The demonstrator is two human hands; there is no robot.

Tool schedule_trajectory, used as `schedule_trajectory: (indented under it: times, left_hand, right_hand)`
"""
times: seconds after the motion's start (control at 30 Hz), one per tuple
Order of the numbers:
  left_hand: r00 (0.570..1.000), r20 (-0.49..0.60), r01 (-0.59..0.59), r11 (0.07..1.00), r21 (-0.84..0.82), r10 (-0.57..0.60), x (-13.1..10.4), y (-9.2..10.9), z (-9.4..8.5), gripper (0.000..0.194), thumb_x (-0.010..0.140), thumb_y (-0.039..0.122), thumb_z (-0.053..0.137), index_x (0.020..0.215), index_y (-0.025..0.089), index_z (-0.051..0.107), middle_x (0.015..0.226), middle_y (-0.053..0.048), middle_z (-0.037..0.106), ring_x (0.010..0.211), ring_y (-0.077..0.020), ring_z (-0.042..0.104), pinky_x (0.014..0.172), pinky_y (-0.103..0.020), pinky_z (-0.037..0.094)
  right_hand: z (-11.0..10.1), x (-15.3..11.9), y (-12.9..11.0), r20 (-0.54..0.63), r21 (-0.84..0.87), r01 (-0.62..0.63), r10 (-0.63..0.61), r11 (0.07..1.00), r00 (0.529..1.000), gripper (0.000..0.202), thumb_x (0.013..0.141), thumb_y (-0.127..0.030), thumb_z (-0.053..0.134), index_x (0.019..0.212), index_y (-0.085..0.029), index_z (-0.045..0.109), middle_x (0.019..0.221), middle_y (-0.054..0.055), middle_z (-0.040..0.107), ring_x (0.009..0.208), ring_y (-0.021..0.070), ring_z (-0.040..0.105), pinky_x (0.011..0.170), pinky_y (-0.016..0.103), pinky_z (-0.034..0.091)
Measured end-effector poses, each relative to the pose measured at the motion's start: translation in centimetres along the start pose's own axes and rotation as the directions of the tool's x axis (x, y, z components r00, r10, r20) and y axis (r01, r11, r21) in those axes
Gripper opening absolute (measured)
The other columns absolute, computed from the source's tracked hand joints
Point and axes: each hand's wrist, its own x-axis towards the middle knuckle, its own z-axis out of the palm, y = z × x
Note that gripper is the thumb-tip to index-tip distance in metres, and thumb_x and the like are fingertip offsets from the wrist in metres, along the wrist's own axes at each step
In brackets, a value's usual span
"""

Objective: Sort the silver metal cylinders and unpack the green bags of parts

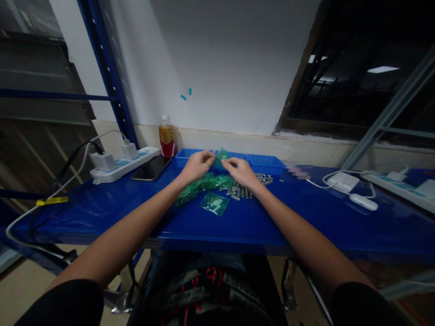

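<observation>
Between my two hands a small green plastic bag [221, 155] is held up above the table. My left hand [200, 163] pinches its left side, and my right hand [239, 170] pinches the right side with thumb and finger. Below them lies a pile of green plastic bags [204, 183]. Closer to me, one flat green bag [215, 203] has small pale pieces in it. Loose small metal parts [239, 191] are spread under and beside my right hand. Whether the held bag contains anything is too blurred to tell.
Blue trays [265, 163] line the wall side of the blue table [299, 213]. At left stand a drink bottle [167, 138], a black phone [152, 168] and a power strip [127, 164]. Chargers and cables [343, 181] lie at right, near another power strip [404, 186].
</observation>
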Motion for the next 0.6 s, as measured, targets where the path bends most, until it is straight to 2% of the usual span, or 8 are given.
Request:
schedule_trajectory:
  times: [0.03, 0.1, 0.17, 0.23, 0.33, 0.47, 0.6]
  left_hand:
    - [0.992, 0.008, -0.126, 0.986, 0.112, 0.126, -0.1, 0.0, 0.3, 0.015, 0.083, 0.024, 0.049, 0.088, 0.016, 0.061, 0.080, -0.005, 0.063, 0.073, -0.0162, 0.056, 0.070, -0.030, 0.043]
    - [0.946, 0.080, -0.324, 0.908, 0.266, 0.314, -0.4, 0.1, 0.8, 0.017, 0.085, 0.022, 0.048, 0.092, 0.018, 0.062, 0.085, -0.005, 0.063, 0.081, -0.0179, 0.055, 0.077, -0.032, 0.042]
    - [0.906, 0.159, -0.424, 0.848, 0.318, 0.393, -0.6, 0.2, 1.4, 0.018, 0.086, 0.019, 0.046, 0.093, 0.019, 0.063, 0.088, -0.005, 0.063, 0.084, -0.0186, 0.054, 0.080, -0.032, 0.041]
    - [0.895, 0.195, -0.445, 0.830, 0.337, 0.401, -0.8, 0.2, 1.7, 0.018, 0.087, 0.020, 0.046, 0.093, 0.018, 0.063, 0.090, -0.005, 0.063, 0.086, -0.0189, 0.054, 0.081, -0.032, 0.040]
    - [0.929, 0.176, -0.369, 0.853, 0.370, 0.326, -0.8, 0.4, 1.7, 0.023, 0.090, 0.031, 0.044, 0.090, 0.017, 0.063, 0.089, -0.005, 0.065, 0.083, -0.0192, 0.056, 0.079, -0.031, 0.040]
    - [0.990, 0.098, -0.130, 0.906, 0.402, 0.099, -0.7, 0.7, 0.9, 0.046, 0.093, 0.046, 0.033, 0.080, 0.015, 0.064, 0.076, -0.007, 0.066, 0.072, -0.0192, 0.058, 0.067, -0.028, 0.039]
    - [0.996, 0.084, -0.008, 0.916, 0.400, -0.028, -0.7, 0.9, 0.4, 0.053, 0.092, 0.050, 0.028, 0.077, 0.016, 0.065, 0.074, -0.008, 0.067, 0.070, -0.0200, 0.061, 0.062, -0.027, 0.038]
  right_hand:
    - [0.0, 0.2, 0.2, 0.027, 0.124, -0.104, 0.102, 0.987, 0.994, 0.039, 0.086, -0.048, 0.049, 0.076, -0.014, 0.065, 0.074, 0.006, 0.063, 0.071, 0.0158, 0.058, 0.066, 0.027, 0.043]
    - [0.0, 0.4, 0.6, 0.090, 0.341, -0.260, 0.244, 0.903, 0.966, 0.049, 0.086, -0.056, 0.044, 0.076, -0.013, 0.064, 0.071, 0.006, 0.064, 0.067, 0.0147, 0.059, 0.059, 0.024, 0.043]
    - [-0.1, 0.5, 0.9, 0.112, 0.461, -0.301, 0.281, 0.835, 0.953, 0.047, 0.084, -0.056, 0.048, 0.077, -0.013, 0.064, 0.069, 0.005, 0.064, 0.062, 0.0130, 0.058, 0.053, 0.021, 0.041]
    - [0.0, 0.6, 1.1, 0.107, 0.499, -0.288, 0.272, 0.817, 0.956, 0.038, 0.083, -0.049, 0.054, 0.077, -0.013, 0.064, 0.068, 0.004, 0.065, 0.056, 0.0110, 0.055, 0.048, 0.019, 0.039]
    - [0.1, 0.6, 1.1, 0.096, 0.511, -0.273, 0.262, 0.815, 0.960, 0.027, 0.082, -0.040, 0.057, 0.080, -0.014, 0.065, 0.071, 0.003, 0.066, 0.053, 0.0093, 0.055, 0.046, 0.018, 0.039]
    - [0.3, 0.6, 1.1, 0.075, 0.524, -0.226, 0.219, 0.821, 0.973, 0.019, 0.085, -0.031, 0.054, 0.083, -0.015, 0.065, 0.077, 0.002, 0.066, 0.057, 0.0093, 0.059, 0.049, 0.018, 0.042]
    - [0.5, 0.6, 0.9, 0.081, 0.503, -0.198, 0.183, 0.841, 0.980, 0.011, 0.081, -0.023, 0.057, 0.083, -0.015, 0.065, 0.073, 0.001, 0.065, 0.059, 0.0104, 0.061, 0.052, 0.019, 0.046]
